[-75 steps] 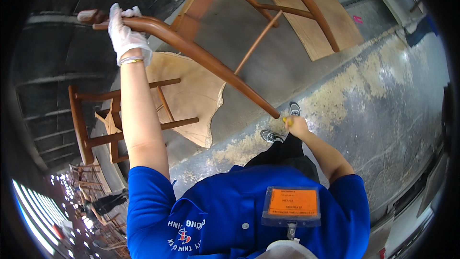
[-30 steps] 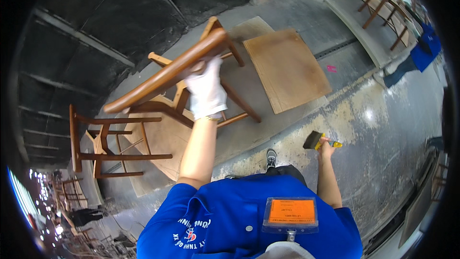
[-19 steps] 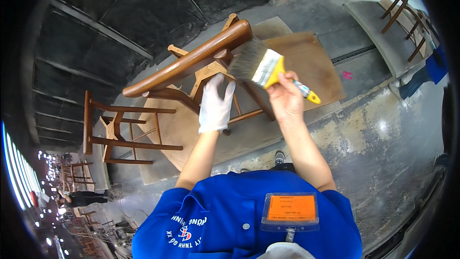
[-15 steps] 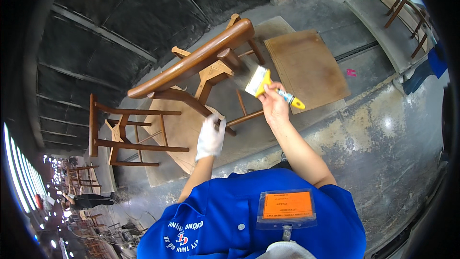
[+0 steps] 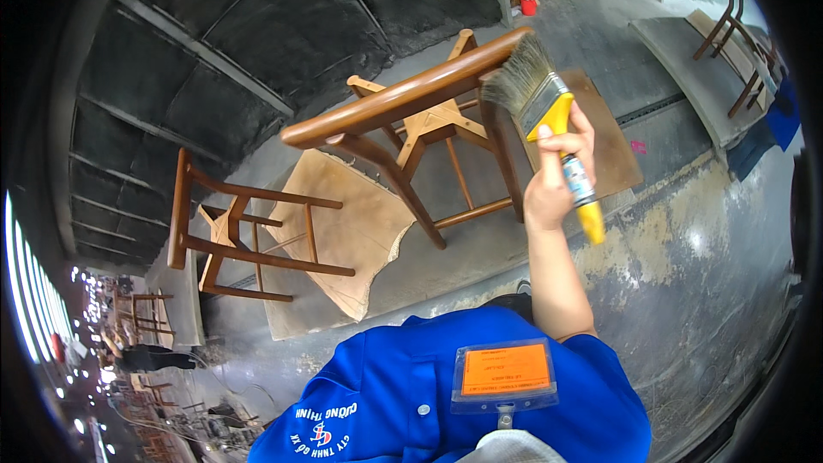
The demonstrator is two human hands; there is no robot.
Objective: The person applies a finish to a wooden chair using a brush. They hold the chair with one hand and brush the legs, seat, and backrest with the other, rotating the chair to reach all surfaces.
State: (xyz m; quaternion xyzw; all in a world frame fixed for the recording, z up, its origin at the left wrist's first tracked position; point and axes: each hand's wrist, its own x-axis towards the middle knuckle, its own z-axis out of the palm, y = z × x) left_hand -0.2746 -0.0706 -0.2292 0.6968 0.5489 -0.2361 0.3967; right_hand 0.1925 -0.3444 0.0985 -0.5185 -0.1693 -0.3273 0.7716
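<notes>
Right hand (image 5: pixel 553 184) grips paintbrush (image 5: pixel 549 111), bristles touching chair (image 5: pixel 411 120) rail.

Glossy varnished wooden chair (image 5: pixel 403 103); brush (image 5: pixel 549 116) of coarse bristles, yellow plastic handle.

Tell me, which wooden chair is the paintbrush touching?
The nearest chair, the one with the glossy curved top rail. The paintbrush in the right hand has its bristles on that rail. The chair on the left and the far one stand untouched.
</notes>
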